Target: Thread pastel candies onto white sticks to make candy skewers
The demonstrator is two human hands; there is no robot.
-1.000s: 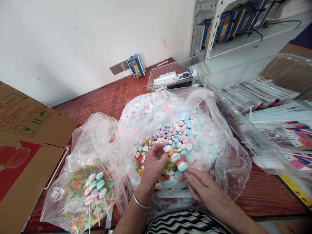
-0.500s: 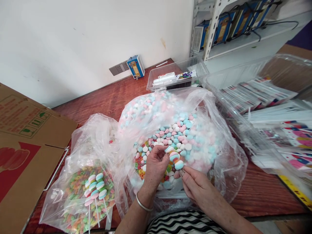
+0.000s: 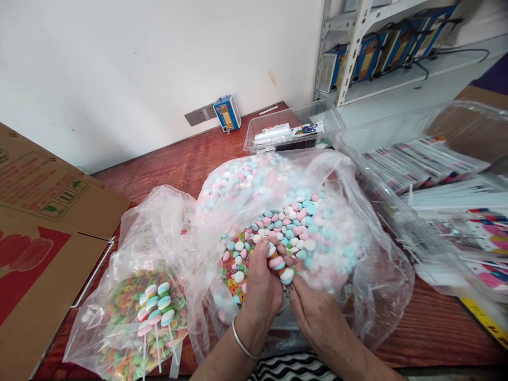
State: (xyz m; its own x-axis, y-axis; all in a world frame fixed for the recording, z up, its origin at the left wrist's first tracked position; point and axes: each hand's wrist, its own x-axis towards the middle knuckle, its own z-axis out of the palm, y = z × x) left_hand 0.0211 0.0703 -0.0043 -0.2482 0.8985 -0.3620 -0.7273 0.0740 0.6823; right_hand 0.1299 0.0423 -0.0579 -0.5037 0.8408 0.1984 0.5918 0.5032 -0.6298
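Note:
A big clear plastic bag (image 3: 357, 296) lies open on the table, full of pink, blue and white round candies (image 3: 293, 222) with small coloured ring candies at its near side. My left hand (image 3: 260, 286) is closed round the top of a stack of candies (image 3: 280, 262) on a stick. My right hand (image 3: 313, 312) pinches the bottom of the same stack, just below a white-and-blue piece. Both hands meet over the bag's near edge.
A second clear bag (image 3: 130, 254) at the left holds ring candies and several finished candy sticks (image 3: 156, 309). A cardboard box (image 3: 43, 227) stands further left. At the back, a clear tray (image 3: 293, 124) with packets; at the right, bagged printed sleeves (image 3: 448, 211); behind, a metal shelf (image 3: 381, 47).
My hands have drawn closer together and slightly nearer me. The left hand now wraps the top of the candy stack, which has turned more upright.

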